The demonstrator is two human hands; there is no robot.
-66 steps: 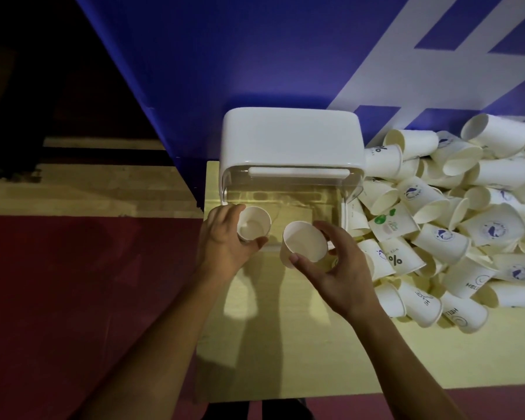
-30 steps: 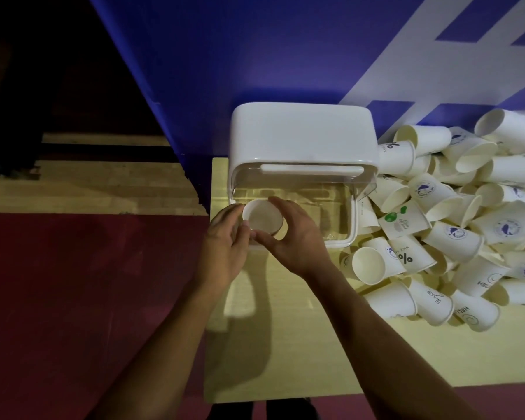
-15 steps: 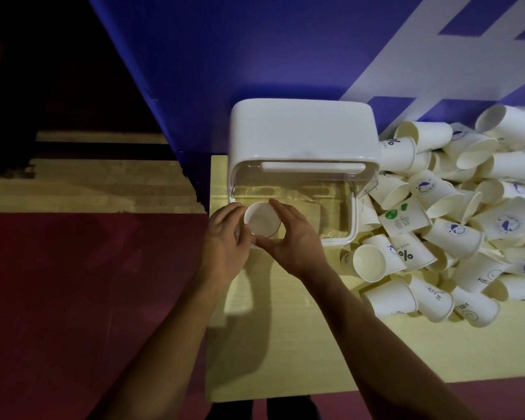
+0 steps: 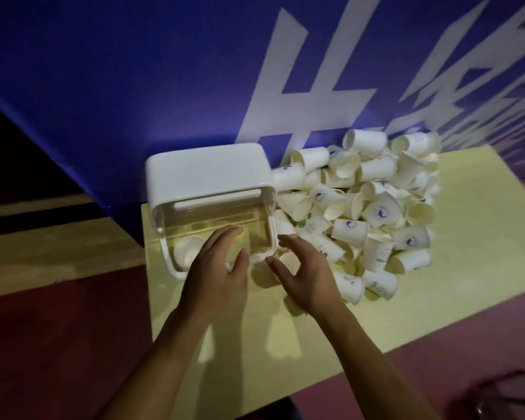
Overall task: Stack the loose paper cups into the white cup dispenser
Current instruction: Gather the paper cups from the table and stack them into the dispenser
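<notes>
Both hands are letting go of the cup they were pinching half a second ago. The left hand is now spreading its fingers flat over the front rim of the white cup dispenser, holding nothing. The right hand is swinging off to the right, fingers apart and loosely bent, empty, hovering over a loose cup at the pile's near edge; whether it is touching that cup is unclear. The released cup is sitting mouth-up in the dispenser's clear front left corner. Beyond, the pile of paper cups is lying on the yellow table, right of the dispenser, against the blue banner.
</notes>
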